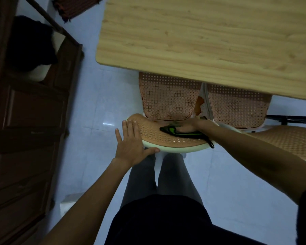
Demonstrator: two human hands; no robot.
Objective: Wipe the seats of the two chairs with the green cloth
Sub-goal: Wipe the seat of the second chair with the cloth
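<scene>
Left hand [131, 147]: open and flat, fingers spread over the left end of the near chair's backrest [166, 138], bracing it; it grips nothing
Right hand [191, 127]: pressed down on the green cloth [180, 133]; how far the fingers curl around the cloth I cannot tell
Cloth: dark with green patches, bunched under the right hand on the curved woven top of the backrest, one tail hanging over the pale rim toward the person
Left seat [168, 98]: woven orange panel, part tucked under the counter [210, 41]; nothing on it
Right seat [237, 108]: beside the first, also part hidden by the counter edge; nothing on it
Stage: judged early, since the cloth sits on the backrest and neither seat is under it
Risk: the tucked portions of both seats may go unwiped unless the chairs are pulled out
Risk: the loose tail could snag in the perforated weave on a hard drag
Risk: leaning on the backrest might tip or slide the chair on the smooth tiled floor [95, 112]
</scene>
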